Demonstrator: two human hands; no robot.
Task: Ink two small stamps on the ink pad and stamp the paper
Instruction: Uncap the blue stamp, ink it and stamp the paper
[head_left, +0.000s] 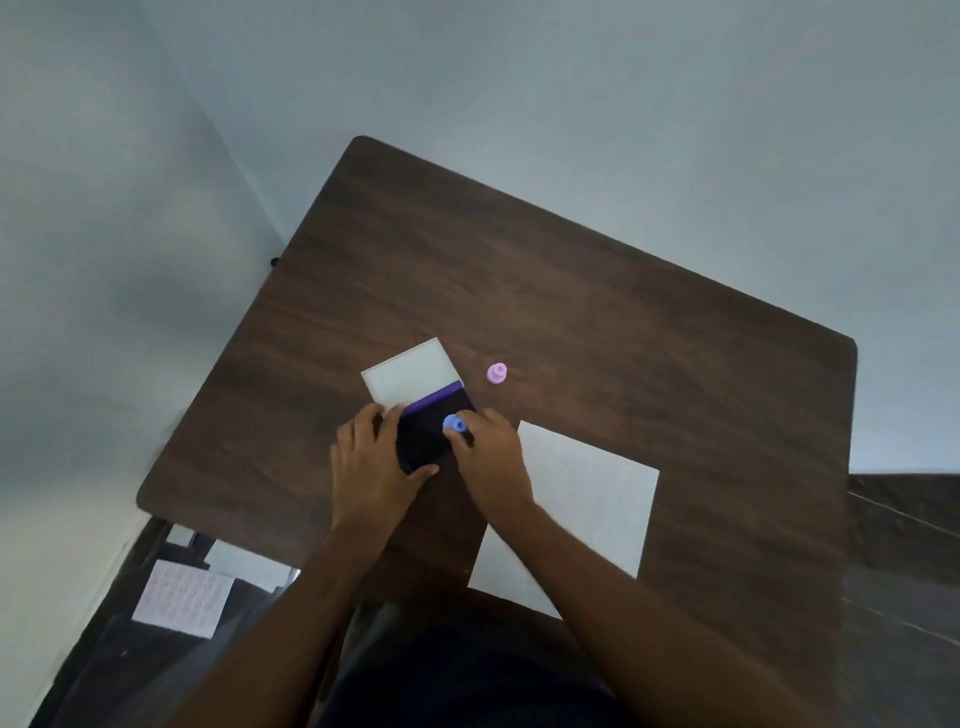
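An open ink pad (423, 434) lies on the dark wooden table (571, 291), its white lid (410, 376) folded back and the dark inked face toward me. My left hand (371, 462) grips the pad's left and near edge. My right hand (491, 457) is shut on a small blue stamp (455, 424), which stands on the pad's right side. A small pink stamp (497, 373) stands alone on the table to the right of the lid. A white sheet of paper (576, 512) lies right of the pad, partly under my right forearm.
Below the table's left edge, on the floor, lie a pink sheet covered with stamp marks (182, 597) and another white sheet (249, 564). Light walls rise behind the table. The table's far half is bare wood.
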